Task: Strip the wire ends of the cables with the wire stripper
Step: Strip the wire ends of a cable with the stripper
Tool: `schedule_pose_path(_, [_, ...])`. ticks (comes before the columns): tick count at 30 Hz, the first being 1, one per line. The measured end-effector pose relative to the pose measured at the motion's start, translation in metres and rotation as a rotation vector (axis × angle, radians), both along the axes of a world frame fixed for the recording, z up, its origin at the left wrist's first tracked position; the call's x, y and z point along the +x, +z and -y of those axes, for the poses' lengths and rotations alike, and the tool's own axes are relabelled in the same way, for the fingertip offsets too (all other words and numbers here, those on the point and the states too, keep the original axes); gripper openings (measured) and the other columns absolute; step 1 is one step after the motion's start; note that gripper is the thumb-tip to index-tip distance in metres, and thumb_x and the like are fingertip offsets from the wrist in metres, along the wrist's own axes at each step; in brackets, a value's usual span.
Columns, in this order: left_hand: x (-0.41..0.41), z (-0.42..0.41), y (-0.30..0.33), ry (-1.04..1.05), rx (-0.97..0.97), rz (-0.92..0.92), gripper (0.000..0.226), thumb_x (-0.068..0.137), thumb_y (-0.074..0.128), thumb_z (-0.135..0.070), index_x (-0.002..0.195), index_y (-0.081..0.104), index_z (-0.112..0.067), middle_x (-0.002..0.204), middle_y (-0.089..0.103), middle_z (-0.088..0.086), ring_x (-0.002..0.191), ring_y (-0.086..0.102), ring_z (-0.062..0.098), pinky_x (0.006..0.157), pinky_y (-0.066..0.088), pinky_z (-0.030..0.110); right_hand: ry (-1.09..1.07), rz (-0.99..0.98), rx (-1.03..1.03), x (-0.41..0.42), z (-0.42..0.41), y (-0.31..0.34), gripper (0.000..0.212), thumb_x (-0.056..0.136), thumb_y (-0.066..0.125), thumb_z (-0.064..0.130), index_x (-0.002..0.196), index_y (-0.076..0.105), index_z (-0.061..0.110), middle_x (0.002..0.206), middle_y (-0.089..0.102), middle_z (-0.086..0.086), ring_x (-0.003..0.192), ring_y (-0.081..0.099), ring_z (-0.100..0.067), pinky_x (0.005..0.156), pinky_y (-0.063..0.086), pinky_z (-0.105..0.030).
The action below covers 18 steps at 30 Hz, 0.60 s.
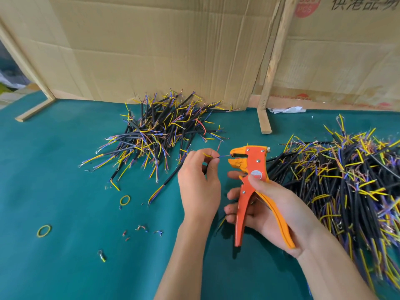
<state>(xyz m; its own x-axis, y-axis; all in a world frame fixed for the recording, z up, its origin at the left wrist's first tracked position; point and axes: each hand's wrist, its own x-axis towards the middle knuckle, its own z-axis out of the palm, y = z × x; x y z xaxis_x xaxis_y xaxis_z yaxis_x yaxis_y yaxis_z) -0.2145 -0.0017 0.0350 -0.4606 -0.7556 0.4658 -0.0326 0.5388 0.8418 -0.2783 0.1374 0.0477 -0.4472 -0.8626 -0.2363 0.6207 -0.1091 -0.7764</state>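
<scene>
Right hand (272, 204) is gripping the orange metal wire stripper (252, 182) by both handles, fingers (232, 194) curled around the near grip, head pointing left and far. Left hand (200, 182) is pinching a short black multi-core cable (207, 167), fingertips clenched on its coloured cores; a thin blue wire end (224, 156) is sitting in the stripper's mouth. Both are hovering above the teal felt tabletop (65, 213), centre of scene. Smaller pile of black cables (155, 131) is lying far left of the hands, big pile (346, 180) to the right. Two yellow rubber bands (125, 200) and insulation scraps (141, 229) are lying near left. Brown cardboard wall (162, 50) is standing at the far edge.
</scene>
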Motion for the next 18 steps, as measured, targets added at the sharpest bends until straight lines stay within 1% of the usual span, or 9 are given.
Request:
schedule_pose_path(2, [0.0,0.0,-0.001,-0.012,-0.006,-0.002,0.014,0.093,0.064,-0.005,0.09,0.067,-0.018,0.087,0.062,-0.004,0.068,0.061,0.019,0.069,0.051,0.039,0.016,-0.032,-0.012,0.0,-0.001,0.0,0.057,0.078,0.086,0.027,0.127,0.067,0.006,0.091,0.065,-0.022,0.078,0.067,-0.041,0.071,0.057,-0.048])
schedule_pose_path(4, [-0.001,-0.001,-0.001,-0.017,-0.004,0.001,0.015,0.092,0.064,-0.004,0.09,0.067,-0.018,0.087,0.062,-0.005,0.068,0.06,0.019,0.07,0.051,0.039,0.048,-0.056,-0.043,0.001,-0.005,0.0,0.059,0.077,0.087,0.018,0.129,0.065,0.004,0.09,0.064,-0.021,0.077,0.065,-0.038,0.07,0.056,-0.047])
schedule_pose_path(6, [-0.001,-0.001,0.0,-0.018,0.002,0.008,0.016,0.092,0.064,-0.003,0.09,0.067,-0.019,0.087,0.062,-0.007,0.068,0.061,0.018,0.07,0.052,0.039,0.047,-0.068,-0.051,0.002,-0.006,0.001,0.057,0.075,0.085,0.011,0.127,0.065,0.003,0.085,0.06,-0.02,0.072,0.062,-0.036,0.068,0.055,-0.046])
schedule_pose_path(8, [-0.002,-0.002,-0.001,-0.022,0.004,0.008,0.017,0.092,0.064,-0.003,0.09,0.067,-0.02,0.088,0.062,-0.008,0.07,0.061,0.017,0.071,0.052,0.039,0.026,-0.061,-0.039,0.004,-0.003,0.002,0.05,0.074,0.084,0.009,0.121,0.067,0.001,0.077,0.054,-0.016,0.064,0.057,-0.032,0.061,0.052,-0.043])
schedule_pose_path(10, [-0.002,-0.003,-0.001,-0.027,-0.002,0.002,0.017,0.092,0.064,-0.003,0.09,0.067,-0.02,0.088,0.062,-0.008,0.07,0.061,0.017,0.07,0.052,0.038,-0.008,-0.033,-0.021,0.007,0.0,0.003,0.039,0.077,0.081,0.011,0.113,0.07,0.001,0.069,0.047,-0.012,0.054,0.049,-0.026,0.051,0.046,-0.037])
schedule_pose_path(12, [-0.003,-0.003,-0.002,-0.033,-0.005,0.001,0.016,0.092,0.065,-0.004,0.09,0.067,-0.02,0.087,0.062,-0.009,0.069,0.061,0.016,0.069,0.052,0.037,-0.036,-0.03,-0.006,0.007,0.002,0.003,0.037,0.077,0.08,0.017,0.109,0.072,0.002,0.066,0.043,-0.008,0.049,0.042,-0.021,0.046,0.041,-0.033])
schedule_pose_path(15, [-0.003,-0.004,-0.001,-0.042,-0.001,-0.009,0.015,0.092,0.065,-0.005,0.09,0.067,-0.02,0.086,0.063,-0.012,0.066,0.06,0.012,0.067,0.051,0.032,-0.064,-0.052,-0.009,0.01,0.004,0.003,0.039,0.078,0.08,0.024,0.111,0.072,0.004,0.063,0.043,-0.006,0.046,0.04,-0.019,0.045,0.039,-0.031])
schedule_pose_path(18, [-0.003,-0.002,-0.002,-0.043,0.026,-0.023,0.015,0.091,0.067,-0.006,0.089,0.067,-0.021,0.085,0.065,-0.011,0.068,0.061,0.01,0.069,0.051,0.029,-0.082,-0.056,-0.014,0.011,0.007,0.001,0.038,0.078,0.081,0.026,0.109,0.072,0.006,0.062,0.042,-0.006,0.044,0.04,-0.019,0.044,0.038,-0.03])
